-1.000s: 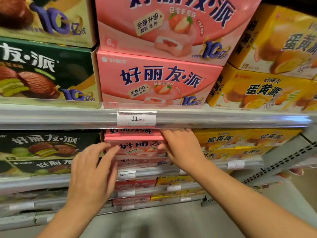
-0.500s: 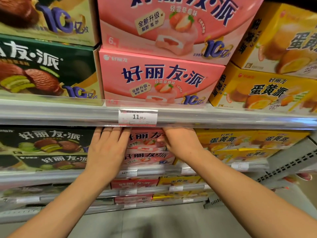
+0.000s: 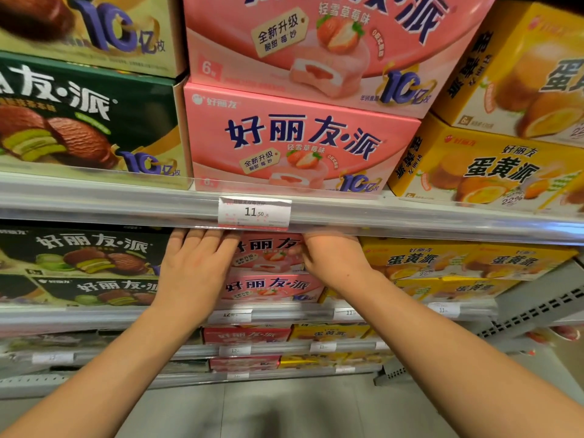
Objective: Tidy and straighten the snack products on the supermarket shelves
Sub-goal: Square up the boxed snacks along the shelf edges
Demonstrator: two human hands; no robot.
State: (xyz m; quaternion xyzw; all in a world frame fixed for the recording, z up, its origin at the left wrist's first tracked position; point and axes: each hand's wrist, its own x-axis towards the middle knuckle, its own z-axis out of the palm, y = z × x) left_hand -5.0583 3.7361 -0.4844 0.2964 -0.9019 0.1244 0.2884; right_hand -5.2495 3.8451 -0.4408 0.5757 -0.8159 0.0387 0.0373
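Snack boxes in pink, dark green and yellow, on shelves with silver-grey rails.

Upper pink box (image 3: 300, 137): pale pink ground, navy-blue characters with white edging, red strawberry with green leaves, cream tag, purple "10" with gold ribbon. Pink box on the lower shelf (image 3: 268, 252): same pink, navy lettering, strawberry motif. Green box (image 3: 88, 121): dark green ground, white characters, brown chocolate pie with lime-green filling, beige lower corner. Yellow box (image 3: 493, 165): golden yellow ground, dark navy characters, orange-brown cakes with yellow centres, red logo. Price tag (image 3: 254, 212): white with black numerals and a red strip. Shelf rail (image 3: 94, 197): glossy silver-grey. Floor (image 3: 284, 406): plain grey.
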